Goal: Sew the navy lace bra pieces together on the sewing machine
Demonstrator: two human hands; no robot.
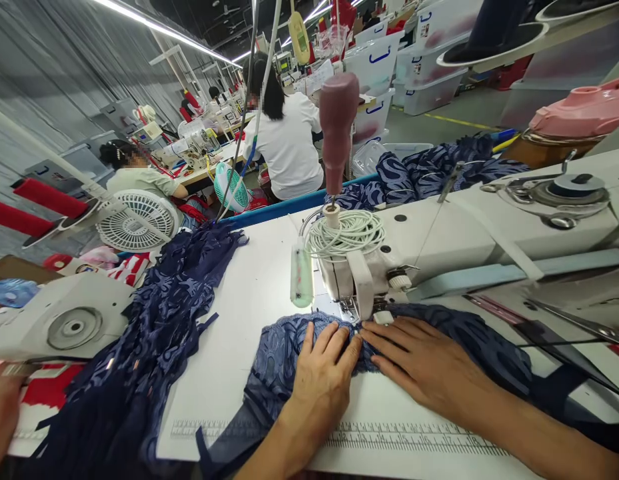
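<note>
A piece of navy patterned lace fabric [274, 357] lies under the sewing machine's head [352, 283], its scalloped edge at the presser foot. My left hand [322, 377] rests flat on the lace just left of the foot, fingers spread. From the right, my right hand [419, 357] presses on the same fabric with its fingers stretched out, the tips close to the foot and to my left fingertips. Sheer dark cloth trails from the piece toward the lower left and beneath my right wrist. The needle point is too small to make out.
Navy lace pieces [184, 287] are heaped along the table's left side, and more lace [409, 177] lies behind the machine. Scissors [579, 323] rest at right. A printed ruler [404, 437] crosses the front edge. At far left shows another person's hand [2, 413].
</note>
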